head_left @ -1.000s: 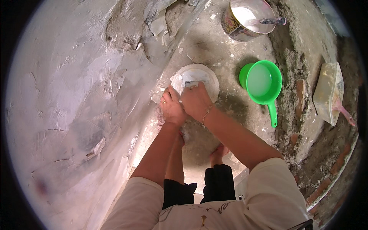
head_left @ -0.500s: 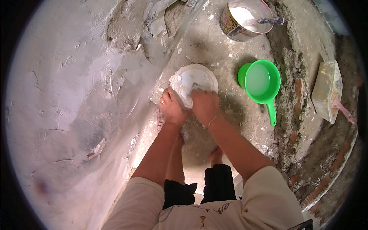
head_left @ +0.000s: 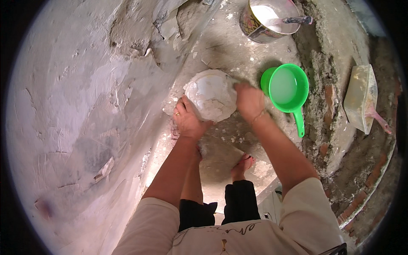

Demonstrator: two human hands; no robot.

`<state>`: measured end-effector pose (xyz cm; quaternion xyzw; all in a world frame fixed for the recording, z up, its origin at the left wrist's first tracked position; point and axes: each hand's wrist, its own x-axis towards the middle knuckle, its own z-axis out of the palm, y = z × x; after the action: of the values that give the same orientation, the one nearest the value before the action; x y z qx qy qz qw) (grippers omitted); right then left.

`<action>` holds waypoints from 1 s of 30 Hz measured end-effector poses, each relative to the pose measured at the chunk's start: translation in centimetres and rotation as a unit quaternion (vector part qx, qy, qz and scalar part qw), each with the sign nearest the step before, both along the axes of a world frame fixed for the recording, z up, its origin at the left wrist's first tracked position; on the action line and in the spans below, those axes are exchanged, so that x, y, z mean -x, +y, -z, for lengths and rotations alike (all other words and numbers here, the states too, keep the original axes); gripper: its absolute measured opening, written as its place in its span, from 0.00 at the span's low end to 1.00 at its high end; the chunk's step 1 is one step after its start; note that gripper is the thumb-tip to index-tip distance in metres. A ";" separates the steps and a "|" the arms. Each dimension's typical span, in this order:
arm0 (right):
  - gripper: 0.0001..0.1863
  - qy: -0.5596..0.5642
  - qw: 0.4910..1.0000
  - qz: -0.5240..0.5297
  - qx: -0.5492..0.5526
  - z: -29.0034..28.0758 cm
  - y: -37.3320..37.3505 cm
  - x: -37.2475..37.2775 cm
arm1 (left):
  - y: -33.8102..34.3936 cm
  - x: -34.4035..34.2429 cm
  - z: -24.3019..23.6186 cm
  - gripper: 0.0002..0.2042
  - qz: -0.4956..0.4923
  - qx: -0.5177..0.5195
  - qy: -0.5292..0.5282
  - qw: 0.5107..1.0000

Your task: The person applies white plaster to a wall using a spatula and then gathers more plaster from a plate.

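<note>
My left hand (head_left: 188, 121), with a ring on one finger, grips the near left side of a round white bowl (head_left: 211, 95) smeared with plaster. Pale, wet-looking plaster shows across the bowl, with a rougher patch toward its near side; how far it is tilted I cannot tell. Beside the bowl's right rim is my right hand (head_left: 250, 102), slightly blurred, with its fingers curled closed. Whatever those fingers hold, if anything, is hidden. Just right of this hand stands a green dipper (head_left: 302, 87) with cloudy whitish liquid inside, its handle pointing toward me.
At the far side a bucket (head_left: 258, 34) holds white material and a dark-handled tool (head_left: 297, 20). A plaster-stained scoop-like container (head_left: 359, 100) with a pinkish handle lies at the right by exposed brick. A rough plastered wall (head_left: 76, 114) runs along the left.
My right hand has moved from inside the bowl rightward to its rim. The bowl looks turned or tilted differently, while my left hand keeps its grip. The whole view has shifted slightly.
</note>
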<state>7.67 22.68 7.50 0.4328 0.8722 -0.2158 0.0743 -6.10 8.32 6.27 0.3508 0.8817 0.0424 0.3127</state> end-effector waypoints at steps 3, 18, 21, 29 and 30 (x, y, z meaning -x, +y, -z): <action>0.14 0.082 0.994 -0.011 -0.072 0.5 -3.8 -1.8 | -0.1 0.1 0.1 0.66 0.003 -0.006 -0.010 1.000; 0.17 0.086 0.993 0.077 -0.001 -0.4 -7.2 -1.6 | -0.5 -0.2 0.6 0.64 0.017 -0.045 0.015 0.999; 0.16 0.096 0.992 0.081 0.016 -1.2 -5.2 -0.9 | -0.6 -0.1 0.7 0.64 0.022 -0.052 0.021 0.998; 0.12 -0.031 0.992 0.100 0.066 -1.3 2.4 1.0 | -0.7 -0.1 1.0 0.66 0.027 -0.048 0.021 0.998; 0.15 -0.015 0.992 0.110 0.054 -0.8 2.9 0.8 | -0.6 -0.1 1.0 0.66 0.028 -0.051 0.021 0.998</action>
<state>6.90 25.54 8.28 0.5248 0.8050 -0.2631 0.0863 -5.97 7.69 5.27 0.3917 0.8745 0.0713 0.2772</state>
